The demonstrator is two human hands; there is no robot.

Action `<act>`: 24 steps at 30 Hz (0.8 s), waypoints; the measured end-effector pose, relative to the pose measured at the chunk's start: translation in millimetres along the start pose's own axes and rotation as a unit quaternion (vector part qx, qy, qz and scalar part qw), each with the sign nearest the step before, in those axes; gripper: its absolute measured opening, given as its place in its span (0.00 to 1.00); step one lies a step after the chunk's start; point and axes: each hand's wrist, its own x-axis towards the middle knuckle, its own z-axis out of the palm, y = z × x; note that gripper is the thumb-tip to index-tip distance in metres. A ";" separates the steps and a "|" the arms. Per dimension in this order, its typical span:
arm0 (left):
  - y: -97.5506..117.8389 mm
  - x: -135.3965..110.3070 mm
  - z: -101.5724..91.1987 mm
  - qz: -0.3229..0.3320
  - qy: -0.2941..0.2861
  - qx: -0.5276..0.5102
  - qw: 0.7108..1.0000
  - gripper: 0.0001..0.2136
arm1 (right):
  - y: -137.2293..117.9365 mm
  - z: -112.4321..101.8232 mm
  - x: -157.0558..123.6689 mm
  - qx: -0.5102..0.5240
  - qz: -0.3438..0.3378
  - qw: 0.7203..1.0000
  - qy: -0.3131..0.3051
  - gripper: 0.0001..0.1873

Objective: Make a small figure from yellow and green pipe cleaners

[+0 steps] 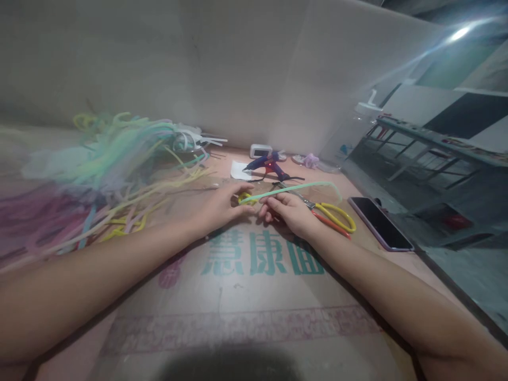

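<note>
My left hand (pixel 224 205) pinches a small yellow loop (pixel 245 198) of pipe cleaner, fingers closed around it. My right hand (pixel 286 209) is closed on a light green pipe cleaner (pixel 301 188), which runs from the yellow loop to the right and bends down at its far end. Both hands meet above a flat cardboard sheet (pixel 246 296) printed with green characters. Yellow-and-orange scissors (pixel 333 216) lie just right of my right hand.
A big heap of coloured pipe cleaners (pixel 119 159) covers the left side. A blue glue gun (pixel 268 165) rests on white paper behind the hands, near a small white device (pixel 261 151). A phone (pixel 380 222) lies at the right edge, where the surface ends.
</note>
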 end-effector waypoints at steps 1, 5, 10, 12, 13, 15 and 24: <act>-0.3 0.2 0.3 -0.004 0.003 -0.004 1.000 0.24 | 0.4 -0.6 0.2 0.007 0.000 1.000 0.003 0.21; -2.9 0.3 2.0 -0.010 -0.004 -0.005 1.000 0.24 | -2.5 -1.5 -0.9 -0.025 -0.023 0.999 0.000 0.20; -6.1 -0.3 2.7 0.025 0.002 0.012 1.000 0.23 | -4.6 2.0 -3.8 -0.082 -0.015 0.997 -0.006 0.22; -5.5 -0.8 1.9 0.043 0.003 0.038 0.998 0.23 | -3.6 4.8 -6.2 -0.110 -0.058 0.992 0.021 0.18; -4.9 -1.1 1.5 0.050 0.001 0.052 0.997 0.23 | -3.1 6.2 -7.7 -0.130 -0.088 0.987 0.040 0.15; -3.5 -1.9 0.7 0.059 -0.003 0.076 0.995 0.23 | -2.4 8.3 -11.0 -0.169 -0.142 0.972 0.076 0.11; -2.2 -2.7 -0.5 0.083 -0.020 0.108 0.990 0.25 | -2.8 2.8 -11.7 -0.301 -0.237 0.911 0.156 0.12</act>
